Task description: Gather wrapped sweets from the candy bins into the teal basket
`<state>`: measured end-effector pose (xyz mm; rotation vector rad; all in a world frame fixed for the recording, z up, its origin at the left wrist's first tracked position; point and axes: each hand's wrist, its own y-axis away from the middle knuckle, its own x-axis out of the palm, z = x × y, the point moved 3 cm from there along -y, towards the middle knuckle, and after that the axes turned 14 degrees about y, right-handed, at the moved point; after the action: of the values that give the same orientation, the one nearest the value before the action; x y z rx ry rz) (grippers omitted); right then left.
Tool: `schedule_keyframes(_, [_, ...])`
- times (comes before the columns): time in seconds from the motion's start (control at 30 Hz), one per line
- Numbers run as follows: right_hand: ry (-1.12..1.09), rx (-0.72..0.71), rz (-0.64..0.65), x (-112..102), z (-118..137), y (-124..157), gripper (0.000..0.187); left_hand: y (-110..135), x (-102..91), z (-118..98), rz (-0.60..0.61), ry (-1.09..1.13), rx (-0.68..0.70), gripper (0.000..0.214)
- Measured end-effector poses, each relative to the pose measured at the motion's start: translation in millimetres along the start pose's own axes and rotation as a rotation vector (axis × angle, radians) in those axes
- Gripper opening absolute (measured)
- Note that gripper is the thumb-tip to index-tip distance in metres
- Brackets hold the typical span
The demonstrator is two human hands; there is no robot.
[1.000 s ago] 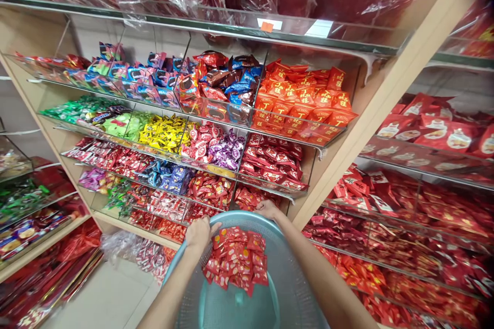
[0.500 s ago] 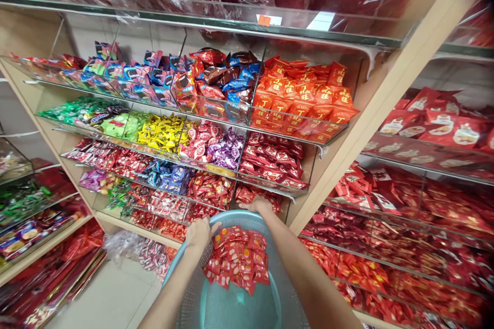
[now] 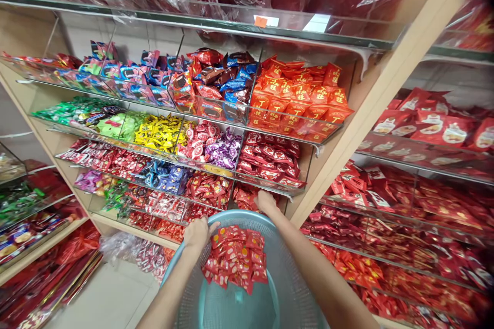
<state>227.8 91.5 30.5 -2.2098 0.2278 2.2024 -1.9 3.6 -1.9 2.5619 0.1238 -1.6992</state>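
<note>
Head view: left hand (image 3: pixel 196 234) closed round the far-left rim of the teal mesh plastic basket (image 3: pixel 227 311), thumb lying along the rim. Basket sits near, between the forearms, mouth up. Inside: a pile of small red candy packets (image 3: pixel 236 257) with round yellow and pale spots, toward the far side; near part of the floor bare.

Right hand (image 3: pixel 267 203) reaches past the basket's far rim to a low shelf bin, at its red packets (image 3: pixel 244 196). Fingers mostly hidden; can't tell how far open or whether it has hold of a packet.

Far shelves, just above that bin: dark red packets (image 3: pixel 270 157). Left of those, purple twist-wrapped candies (image 3: pixel 226 149), then yellow packets (image 3: pixel 160 132) further left. Higher up, orange-red packets (image 3: pixel 297 100). Light wood upright (image 3: pixel 370 92) stands right of the bins.
</note>
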Motion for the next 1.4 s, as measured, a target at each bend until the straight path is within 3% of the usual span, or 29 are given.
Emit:
schedule_keyframes(0.23, [-0.030,-0.009,-0.178,-15,-23,36,0.029,0,-2.3,-2,0.023,0.003,-0.017,0.054])
schedule_keyframes(0.33, [-0.181,-0.053,-0.385,-21,-24,55,0.035,0,-0.9,-1,0.008,0.010,-0.016,0.055])
schedule_keyframes(0.4, [-0.357,-0.089,-0.453,-16,-22,66,0.036,0,0.3,0,0.001,0.007,-0.017,0.056])
schedule_keyframes(0.57, [-0.787,-0.041,-0.145,27,-12,77,0.024,-2,3.3,2,0.007,0.011,-0.007,0.059])
schedule_keyframes(0.73, [-0.917,0.025,0.018,48,-6,84,0.013,-2,2.3,2,-0.012,0.011,0.006,0.058])
schedule_keyframes(0.87, [-0.805,0.027,-0.014,50,-7,89,0.016,0,0.3,0,-0.004,0.015,-0.004,0.055])
schedule_keyframes(1.0, [-0.397,0.024,-0.213,40,-13,94,0.019,0,-0.2,0,-0.018,0.001,-0.005,0.057])
schedule_keyframes(1.1, [-0.196,0.095,-0.273,28,-19,90,0.024,-1,-0.2,-1,-0.031,-0.010,0.014,0.058])
schedule_keyframes(1.23, [-0.169,0.085,-0.303,11,-28,68,0.023,-1,-1.1,-1,-0.015,0.003,0.004,0.058])
schedule_keyframes(1.4, [-0.205,-0.108,-0.307,6,-27,33,0.023,-1,-1.3,-2,-0.021,-0.009,0.014,0.058])
